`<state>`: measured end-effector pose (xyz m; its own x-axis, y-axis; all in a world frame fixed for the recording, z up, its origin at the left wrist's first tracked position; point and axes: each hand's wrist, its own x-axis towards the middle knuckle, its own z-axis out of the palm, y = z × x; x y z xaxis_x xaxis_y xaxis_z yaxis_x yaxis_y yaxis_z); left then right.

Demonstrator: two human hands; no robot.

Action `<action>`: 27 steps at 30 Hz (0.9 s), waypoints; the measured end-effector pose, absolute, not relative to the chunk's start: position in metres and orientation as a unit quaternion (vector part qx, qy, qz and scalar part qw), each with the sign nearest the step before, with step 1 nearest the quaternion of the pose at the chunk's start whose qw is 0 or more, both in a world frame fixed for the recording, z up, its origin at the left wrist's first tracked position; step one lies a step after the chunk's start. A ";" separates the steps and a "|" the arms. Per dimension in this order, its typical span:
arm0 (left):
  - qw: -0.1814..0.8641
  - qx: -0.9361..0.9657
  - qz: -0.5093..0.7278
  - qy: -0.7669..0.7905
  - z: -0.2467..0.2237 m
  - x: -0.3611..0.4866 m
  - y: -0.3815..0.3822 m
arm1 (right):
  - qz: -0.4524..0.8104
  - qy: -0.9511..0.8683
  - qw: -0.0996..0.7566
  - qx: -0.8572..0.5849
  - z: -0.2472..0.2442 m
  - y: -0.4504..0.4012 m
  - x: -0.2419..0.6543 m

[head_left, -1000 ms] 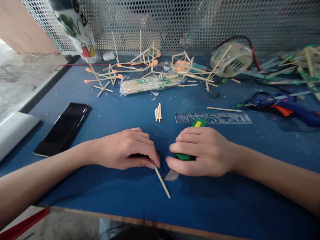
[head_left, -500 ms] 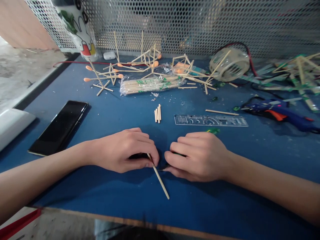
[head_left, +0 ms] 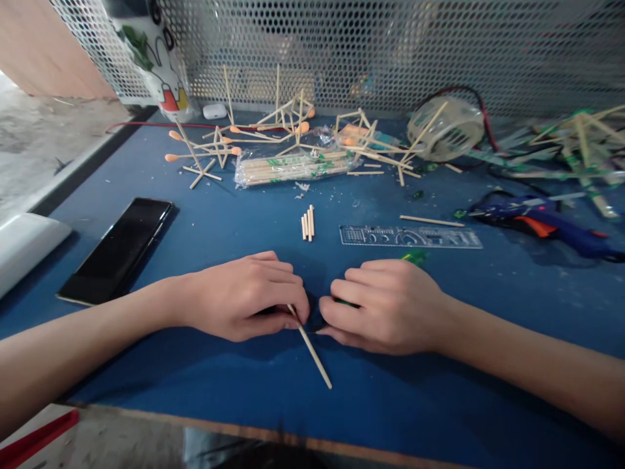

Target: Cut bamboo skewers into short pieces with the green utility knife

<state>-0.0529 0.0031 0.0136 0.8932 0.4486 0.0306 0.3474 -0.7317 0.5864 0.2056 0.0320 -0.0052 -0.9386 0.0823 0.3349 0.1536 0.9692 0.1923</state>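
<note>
Wooden stick (head_left: 315, 355), thin and pale, slants over the front middle of a blue counter (head_left: 195, 384), its free end angled toward the front edge and slightly right. From left to right: a black-screened phone (head_left: 117, 251) lies flat; the left hand (head_left: 256, 293) pinches the stick between thumb and fingers; beyond that hand, four short sticks (head_left: 309, 225) lie side by side. Next, the right hand (head_left: 390, 306) curls around a mostly hidden green tool (head_left: 415, 258); whether the tool touches the stick is unclear. Beyond this hand lies a clear ruler (head_left: 410, 237), and farther right, a blue glue gun (head_left: 561, 225).
</note>
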 end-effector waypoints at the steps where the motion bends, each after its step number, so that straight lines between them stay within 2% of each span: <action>1: 0.293 0.928 0.082 0.215 0.013 -0.053 0.003 | -0.108 -0.979 0.164 -0.060 -0.005 0.032 0.206; 12: 0.273 0.938 0.058 0.205 0.011 -0.053 0.005 | -0.119 -0.980 0.146 -0.066 -0.002 0.027 0.202; 27: 0.292 0.932 0.057 0.207 0.012 -0.054 0.004 | -0.134 -0.971 0.184 -0.078 -0.007 0.026 0.202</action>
<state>-0.0543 0.0044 0.0123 0.9078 0.4191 -0.0155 0.3528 -0.7432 0.5684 0.2019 0.0263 -0.0066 -0.9200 0.1026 0.3783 0.2013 0.9518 0.2313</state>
